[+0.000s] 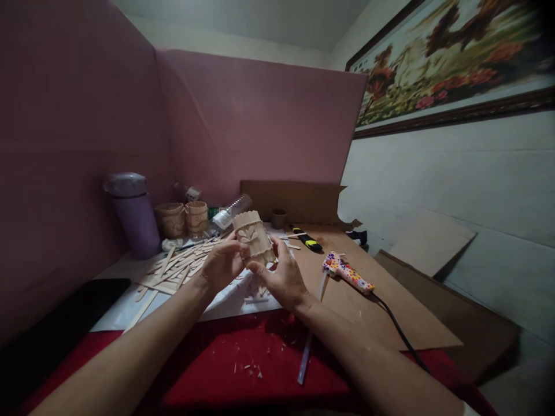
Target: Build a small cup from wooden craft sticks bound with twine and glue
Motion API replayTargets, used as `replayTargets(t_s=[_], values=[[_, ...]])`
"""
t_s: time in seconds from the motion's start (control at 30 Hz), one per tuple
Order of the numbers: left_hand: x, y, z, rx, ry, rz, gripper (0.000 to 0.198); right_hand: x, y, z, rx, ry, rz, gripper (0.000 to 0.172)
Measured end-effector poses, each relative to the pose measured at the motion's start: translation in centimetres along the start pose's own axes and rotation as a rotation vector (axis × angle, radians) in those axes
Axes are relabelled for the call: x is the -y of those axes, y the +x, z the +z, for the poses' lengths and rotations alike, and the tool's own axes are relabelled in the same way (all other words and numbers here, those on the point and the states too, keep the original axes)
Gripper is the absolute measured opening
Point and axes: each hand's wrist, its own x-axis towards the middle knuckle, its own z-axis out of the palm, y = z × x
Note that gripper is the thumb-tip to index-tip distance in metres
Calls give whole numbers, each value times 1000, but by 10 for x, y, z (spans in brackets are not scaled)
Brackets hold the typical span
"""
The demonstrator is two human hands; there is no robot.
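Between my two hands is a small cup made of wooden craft sticks [259, 238], tilted, with a petal-shaped decoration on its near side and a braided band near each end. My left hand [223, 263] closes on its left side, thumb toward the decoration. On the lower right side, my right hand [284, 274] grips it with the thumb underneath and the fingers along the wall. The cup is held up above the white paper [217, 309]. Its back and the fingertips behind it are hidden.
Loose craft sticks [177, 268] lie piled on the left. A floral glue gun [349, 274] with a cord and a black-yellow utility knife [307, 239] rest on cardboard [385, 312]. A glue stick [306, 358] crosses the red cloth [217, 370]. A purple tumbler [136, 225] stands back left.
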Motion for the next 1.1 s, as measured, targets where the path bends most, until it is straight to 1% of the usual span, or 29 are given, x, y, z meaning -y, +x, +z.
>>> replayTargets(t_s=[0.1,0.2,0.27,0.4,0.53,0.63,0.77,0.93,1.1], values=[[-1,-1,-1,-11,-10,-26,47,0,-1,1,-24,26,-35,71],[0,-2,-1,-17,-2,-44,44,-1,0,3,-88,24,-42,76],[1,-2,-1,1,31,-43,42,-3,1,3,-119,7,-47,79],[7,-2,3,46,96,19,45,-7,2,4,-153,-45,-85,83],[15,-1,7,5,131,56,55,-9,2,6,-171,-92,-106,87],[19,-2,10,-32,133,59,58,-10,1,7,-171,-118,-126,89],[19,-3,12,-62,144,50,55,-9,0,6,-166,-167,-162,85],[15,-3,12,-69,154,49,54,-5,-1,4,-118,-173,-76,84],[18,0,6,-56,153,87,53,-5,0,3,-63,-79,-32,75]])
